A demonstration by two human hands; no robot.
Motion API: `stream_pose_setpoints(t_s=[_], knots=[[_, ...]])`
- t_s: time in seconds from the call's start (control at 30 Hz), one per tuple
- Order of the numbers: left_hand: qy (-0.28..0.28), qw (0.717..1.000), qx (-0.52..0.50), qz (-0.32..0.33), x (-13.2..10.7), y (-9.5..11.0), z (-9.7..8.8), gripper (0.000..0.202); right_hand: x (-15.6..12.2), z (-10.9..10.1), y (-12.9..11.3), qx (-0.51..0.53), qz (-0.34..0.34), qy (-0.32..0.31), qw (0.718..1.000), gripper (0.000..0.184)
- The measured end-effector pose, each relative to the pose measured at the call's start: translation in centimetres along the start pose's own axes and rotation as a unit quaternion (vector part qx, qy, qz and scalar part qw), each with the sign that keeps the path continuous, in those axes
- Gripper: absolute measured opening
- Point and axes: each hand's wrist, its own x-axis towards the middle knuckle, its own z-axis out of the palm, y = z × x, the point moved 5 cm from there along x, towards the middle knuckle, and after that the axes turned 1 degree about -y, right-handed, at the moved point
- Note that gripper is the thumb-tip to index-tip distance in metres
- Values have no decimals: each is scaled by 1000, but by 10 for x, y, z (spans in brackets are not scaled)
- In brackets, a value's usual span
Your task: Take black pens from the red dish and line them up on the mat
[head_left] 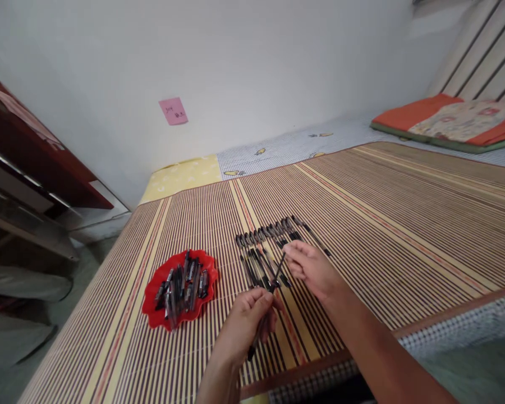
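My left hand (247,322) is closed around a black pen barrel (257,336) that points down toward me. My right hand (311,269) pinches a thin black refill (279,268) whose lower end meets the barrel at my left fingertips. Just beyond both hands a row of several black pens (269,247) lies side by side on the striped bamboo mat (382,224). To the left of my left hand sits a red plate (151,306) holding several black pen parts (183,286).
The mat covers a bed against a white wall with a pink sticky note (173,110). A folded orange and green blanket (446,120) lies at the far right. A dark red cabinet (29,163) stands at the left, past the mat's edge.
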Motion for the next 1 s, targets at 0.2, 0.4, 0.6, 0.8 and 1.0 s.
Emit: stream_pose_setpoints(t_s=[0.2,0.4,0.6,0.8,1.0], knots=[[44,998,-13,52,1,5,-8,31,5,-43,-19,147,-94,158,972,42],[226,955,-130,144,2,8,-16,40,-8,34,24,166,25,51,985,44],[325,908,-151,217,-6,16,-34,33,-20,72,54,188,110,-8,976,36],[359,878,-201,245,-14,24,-53,35,-22,67,50,205,136,-37,969,19],[326,884,-243,232,-14,27,-57,34,-26,67,34,119,93,-130,980,27]])
